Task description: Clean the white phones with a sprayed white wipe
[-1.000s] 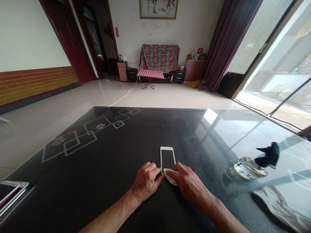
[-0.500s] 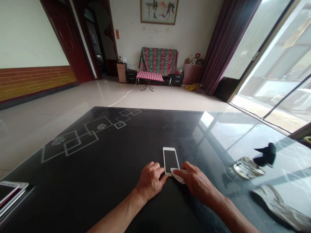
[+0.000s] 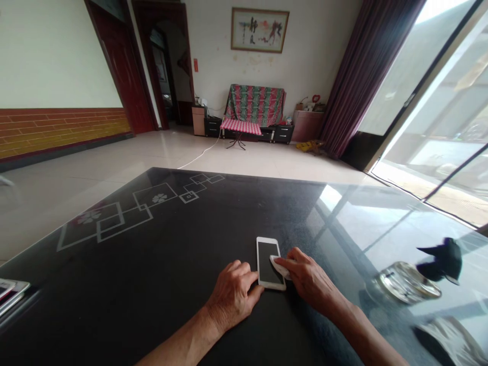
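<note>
A white-framed smartphone (image 3: 262, 256) with a dark screen lies face up on the glossy black table (image 3: 183, 254). At its lower left edge, my left hand (image 3: 233, 287) is closed, with the thumb by the bottom corner and the index finger against the side. My right hand (image 3: 308, 274) pinches a small folded white cloth (image 3: 281, 267) and presses it on the right part of the screen. Part of the cloth is hidden under the fingers.
On the right are a clear bottle with a black spray head (image 3: 440, 262) and a crumpled grey-white cloth (image 3: 452, 340). Stacked phones (image 3: 13, 295) lie at the left edge. Beyond the table, a small stand with a checked cloth (image 3: 241, 127) is by the wall.
My right hand has moved the white cloth up the screen, from the bottom to the right middle. The left hand stays at the phone's lower left edge. The camera view has shifted slightly.
</note>
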A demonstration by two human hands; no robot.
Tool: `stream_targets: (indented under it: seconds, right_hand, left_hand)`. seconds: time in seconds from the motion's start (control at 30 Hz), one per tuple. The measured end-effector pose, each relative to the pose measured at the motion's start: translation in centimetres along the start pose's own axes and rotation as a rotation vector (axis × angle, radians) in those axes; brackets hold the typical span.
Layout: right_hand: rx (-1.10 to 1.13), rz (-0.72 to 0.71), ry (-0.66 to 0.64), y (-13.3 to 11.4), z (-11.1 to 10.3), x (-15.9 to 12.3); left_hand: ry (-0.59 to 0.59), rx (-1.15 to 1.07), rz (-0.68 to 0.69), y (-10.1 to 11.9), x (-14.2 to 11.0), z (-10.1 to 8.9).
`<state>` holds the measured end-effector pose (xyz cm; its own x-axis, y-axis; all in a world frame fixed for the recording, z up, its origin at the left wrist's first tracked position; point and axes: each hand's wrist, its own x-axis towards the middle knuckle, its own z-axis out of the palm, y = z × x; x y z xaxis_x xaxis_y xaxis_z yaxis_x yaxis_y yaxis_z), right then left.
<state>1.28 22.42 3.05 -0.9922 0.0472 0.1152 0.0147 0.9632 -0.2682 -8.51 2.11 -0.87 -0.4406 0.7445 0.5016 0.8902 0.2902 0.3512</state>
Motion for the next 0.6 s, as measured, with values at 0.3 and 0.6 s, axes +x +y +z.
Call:
stream_targets:
  seconds: [0.3, 0.6]
  right_hand:
    - [-0.027, 0.007, 0.093, 2.1, 0.4, 4.4]
    - [0.013, 0.005, 0.096, 1.7, 0.6, 6.3]
  left_hand:
    - [-0.018, -0.012, -0.011, 0.0, 0.1, 0.1]
    - [0.008, -0.007, 0.000, 0.1, 0.1, 0.0]
